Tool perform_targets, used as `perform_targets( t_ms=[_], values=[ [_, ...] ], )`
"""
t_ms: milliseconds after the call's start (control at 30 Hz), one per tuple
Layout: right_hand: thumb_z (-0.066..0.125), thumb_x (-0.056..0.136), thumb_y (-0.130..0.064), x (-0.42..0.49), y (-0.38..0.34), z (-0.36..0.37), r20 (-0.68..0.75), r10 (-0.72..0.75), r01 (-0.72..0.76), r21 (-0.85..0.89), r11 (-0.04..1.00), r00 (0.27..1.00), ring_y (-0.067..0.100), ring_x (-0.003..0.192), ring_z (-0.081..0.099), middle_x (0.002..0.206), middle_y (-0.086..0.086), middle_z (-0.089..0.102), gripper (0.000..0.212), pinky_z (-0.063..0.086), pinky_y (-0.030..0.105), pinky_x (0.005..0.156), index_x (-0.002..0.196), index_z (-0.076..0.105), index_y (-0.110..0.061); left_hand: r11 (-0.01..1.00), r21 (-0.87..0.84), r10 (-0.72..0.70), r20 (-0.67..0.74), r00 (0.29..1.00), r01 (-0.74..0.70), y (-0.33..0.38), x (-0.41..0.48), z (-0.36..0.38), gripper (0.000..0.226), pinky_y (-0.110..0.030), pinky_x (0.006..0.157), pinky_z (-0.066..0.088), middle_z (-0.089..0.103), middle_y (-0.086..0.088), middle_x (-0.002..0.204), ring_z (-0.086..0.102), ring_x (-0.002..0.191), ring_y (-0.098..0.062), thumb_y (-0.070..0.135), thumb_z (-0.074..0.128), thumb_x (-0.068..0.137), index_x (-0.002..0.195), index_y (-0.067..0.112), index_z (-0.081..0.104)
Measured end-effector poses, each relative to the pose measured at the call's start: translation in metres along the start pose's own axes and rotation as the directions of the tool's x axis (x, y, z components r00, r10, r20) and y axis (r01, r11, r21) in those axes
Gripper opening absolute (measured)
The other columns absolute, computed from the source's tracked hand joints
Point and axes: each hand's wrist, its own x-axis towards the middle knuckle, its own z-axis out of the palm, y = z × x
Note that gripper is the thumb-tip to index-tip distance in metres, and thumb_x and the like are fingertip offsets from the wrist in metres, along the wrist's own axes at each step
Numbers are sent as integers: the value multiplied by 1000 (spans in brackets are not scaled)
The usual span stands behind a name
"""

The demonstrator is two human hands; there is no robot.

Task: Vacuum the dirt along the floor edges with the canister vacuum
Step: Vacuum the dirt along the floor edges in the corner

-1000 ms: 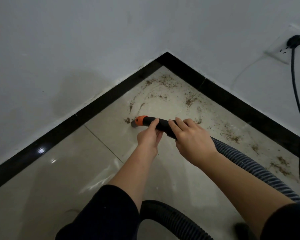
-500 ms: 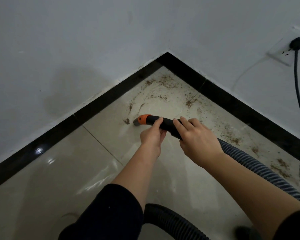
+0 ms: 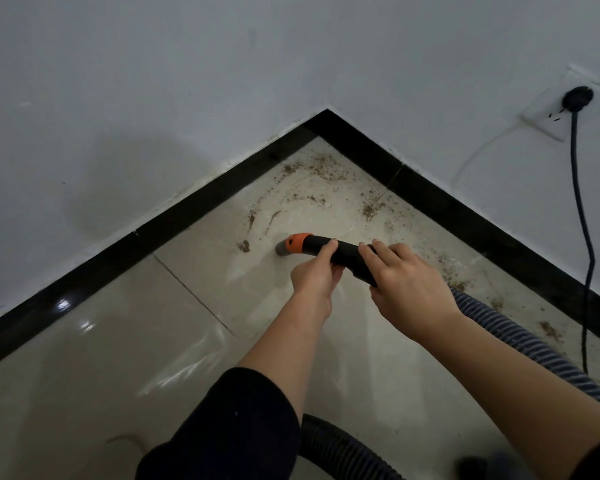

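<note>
Vacuum nozzle, low on the tile, is easing back from a dirt clump. Ribbed hose is trailing nearest; right hand, then left hand, are clamping fingers around the black wand, with scattered dirt lying beyond toward the baseboard corner.

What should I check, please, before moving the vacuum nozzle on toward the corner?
1. Grip: left hand and right hand both hold the black handle: ok.
2. Nozzle low at the floor tile, beside a dirt clump: ok.
3. Plug seated in the wall socket: ok.
4. Hose shows no kink where visible: ok.
5. Corner dirt cleared: not ok.
6. Suction running: cannot tell.
</note>
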Motion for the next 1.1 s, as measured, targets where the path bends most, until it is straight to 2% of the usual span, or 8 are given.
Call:
perform_targets(
  t_ms=[133,400,567,733,900,1100],
  values=[
    [84,60,-8,-5,6,-3,-2,16,-16,-12,1000,1000,31,80,63,107,15,67,65,55,37,62,121,62,0,1000,9,-9,6,1000,9,-6,0,6,23,-22,80,54,69,-14,96,67,75,-11,15,72,88,102,0,61],
    [83,64,-12,-20,16,-7,51,41,-39,-34,999,998,30,88,63,110,11,66,67,56,37,67,126,60,-3,999,28,-20,19,1000,19,-20,-3,12,32,-19,73,54,69,-16,104,67,77,-12,15,73,87,111,-2,61],
    [86,59,-14,-23,16,-7,39,48,-46,-56,997,998,30,84,65,106,11,68,67,56,34,64,121,63,-3,998,55,-27,27,999,25,-23,-1,11,28,-19,71,54,69,-14,95,67,74,-11,15,73,87,106,-1,61],
    [86,59,-14,-16,13,-4,23,78,-77,-41,996,997,28,81,64,105,11,68,68,55,34,61,122,63,-3,998,63,-10,41,999,7,-16,7,13,36,-17,64,54,70,-16,102,68,75,-12,16,74,86,114,-4,62],
    [88,55,-16,-11,15,-7,29,107,-105,-67,992,994,25,79,65,104,8,69,69,53,30,55,119,66,-5,998,60,-19,72,997,15,-13,16,19,41,-17,64,55,71,-17,107,70,82,-15,16,74,86,119,-5,60],
    [89,55,-17,-4,16,-7,51,110,-107,-58,993,993,26,80,65,105,10,69,70,54,31,57,119,65,-4,998,66,-24,73,997,19,-9,22,22,38,-19,68,55,71,-17,106,70,81,-15,16,73,86,117,-4,61]
  ],
)
